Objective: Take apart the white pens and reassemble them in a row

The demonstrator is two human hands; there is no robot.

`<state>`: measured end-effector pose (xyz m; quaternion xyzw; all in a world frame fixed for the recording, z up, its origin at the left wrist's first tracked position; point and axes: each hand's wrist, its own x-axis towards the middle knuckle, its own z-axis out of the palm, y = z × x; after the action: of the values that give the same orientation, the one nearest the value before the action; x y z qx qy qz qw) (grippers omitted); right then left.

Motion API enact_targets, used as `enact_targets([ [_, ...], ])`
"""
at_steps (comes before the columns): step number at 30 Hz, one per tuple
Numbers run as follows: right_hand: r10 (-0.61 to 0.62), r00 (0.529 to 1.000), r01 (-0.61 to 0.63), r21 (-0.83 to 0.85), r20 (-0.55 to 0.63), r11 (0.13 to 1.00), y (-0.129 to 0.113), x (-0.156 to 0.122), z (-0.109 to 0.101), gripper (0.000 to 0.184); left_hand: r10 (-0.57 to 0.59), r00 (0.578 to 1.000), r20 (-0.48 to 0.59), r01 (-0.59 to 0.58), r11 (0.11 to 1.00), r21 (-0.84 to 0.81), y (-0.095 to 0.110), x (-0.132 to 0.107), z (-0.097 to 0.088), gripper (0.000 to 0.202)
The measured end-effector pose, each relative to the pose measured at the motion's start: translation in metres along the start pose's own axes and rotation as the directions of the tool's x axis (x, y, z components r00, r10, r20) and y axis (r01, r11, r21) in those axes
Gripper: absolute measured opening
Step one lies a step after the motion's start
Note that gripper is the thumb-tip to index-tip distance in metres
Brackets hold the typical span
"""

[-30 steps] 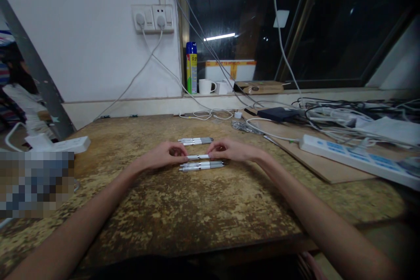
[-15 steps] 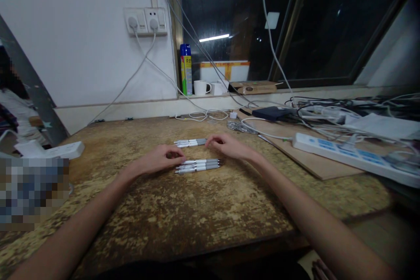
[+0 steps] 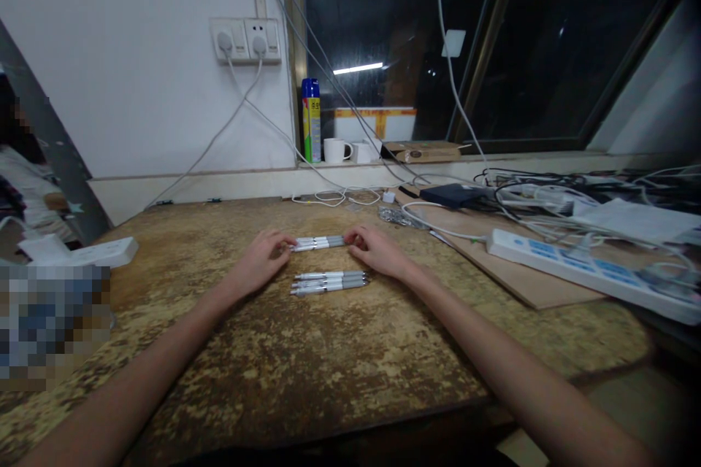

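Two small groups of white-and-grey pens lie on a worn wooden table [image 3: 307, 357]. At the left ends of the far pens [image 3: 320, 242] are the fingertips of my left hand [image 3: 263, 257], bent around them. My right hand [image 3: 379, 251] has its fingers curled at the right ends of the same pens, which hides their tips. Closer to me, the near pens [image 3: 331, 282] lie side by side, and neither hand touches them.
A white power strip [image 3: 585, 270] and a brown board [image 3: 520, 284] lie to the right, among tangled cables. A dark blue flat box [image 3: 450, 195] sits behind. On the sill stand a spray can [image 3: 312, 124] and a white mug [image 3: 335, 150]. Another person [image 3: 30, 190] is at far left.
My left hand has moved away from the near pens to the left ends of the far pens. My right hand stays at their right ends, with its fingers a little lower.
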<state>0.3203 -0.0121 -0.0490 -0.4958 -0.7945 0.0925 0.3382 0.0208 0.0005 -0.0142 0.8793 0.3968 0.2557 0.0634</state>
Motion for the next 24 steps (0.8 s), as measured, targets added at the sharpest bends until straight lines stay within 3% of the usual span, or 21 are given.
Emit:
enact_targets([
  [24, 0.000, 1.000, -0.001, -0.032, -0.024, 0.999, 0.0028, 0.0021, 0.0064, 0.024, 0.100, 0.994, 0.037, -0.102, 0.993, 0.066, -0.0112, 0.0009, 0.0084, 0.026],
])
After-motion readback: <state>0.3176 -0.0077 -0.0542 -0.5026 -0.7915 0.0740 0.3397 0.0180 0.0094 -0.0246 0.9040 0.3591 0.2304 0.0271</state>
